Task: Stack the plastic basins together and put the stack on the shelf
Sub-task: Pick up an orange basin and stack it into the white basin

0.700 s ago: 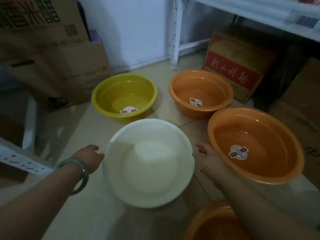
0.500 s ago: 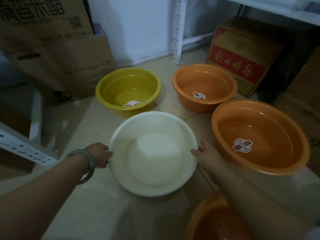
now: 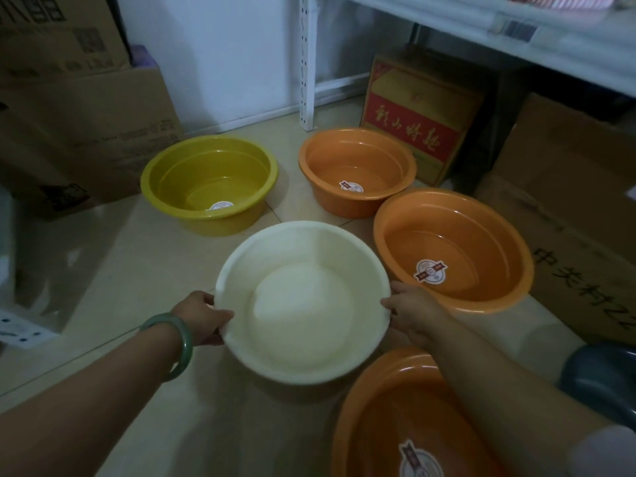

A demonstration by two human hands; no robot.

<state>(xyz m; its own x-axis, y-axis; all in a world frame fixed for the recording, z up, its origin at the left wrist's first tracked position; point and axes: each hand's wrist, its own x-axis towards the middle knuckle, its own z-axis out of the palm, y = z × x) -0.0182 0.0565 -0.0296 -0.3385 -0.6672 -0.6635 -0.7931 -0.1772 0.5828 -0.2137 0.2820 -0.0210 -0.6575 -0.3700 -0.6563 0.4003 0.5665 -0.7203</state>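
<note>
Several plastic basins sit on the tiled floor. A white basin (image 3: pixel 303 301) is in the middle; my left hand (image 3: pixel 203 318), with a green bangle on the wrist, grips its left rim and my right hand (image 3: pixel 411 309) grips its right rim. Behind it stand a yellow basin (image 3: pixel 209 184) and a small orange basin (image 3: pixel 356 170). A larger orange basin (image 3: pixel 452 249) is on the right, and another orange basin (image 3: pixel 406 425) lies at the bottom right, partly hidden by my right arm. The white shelf (image 3: pixel 481 32) runs across the top right.
Cardboard boxes (image 3: pixel 86 115) are piled at the left. A red and yellow carton (image 3: pixel 413 122) stands under the shelf, beside its white upright post (image 3: pixel 306 63). More boxes (image 3: pixel 578 208) fill the right side. A dark blue-grey object (image 3: pixel 602 376) is at the right edge.
Both hands have closed in from beside the white basin onto its rim. The view has shifted, so the near orange basin shows more.
</note>
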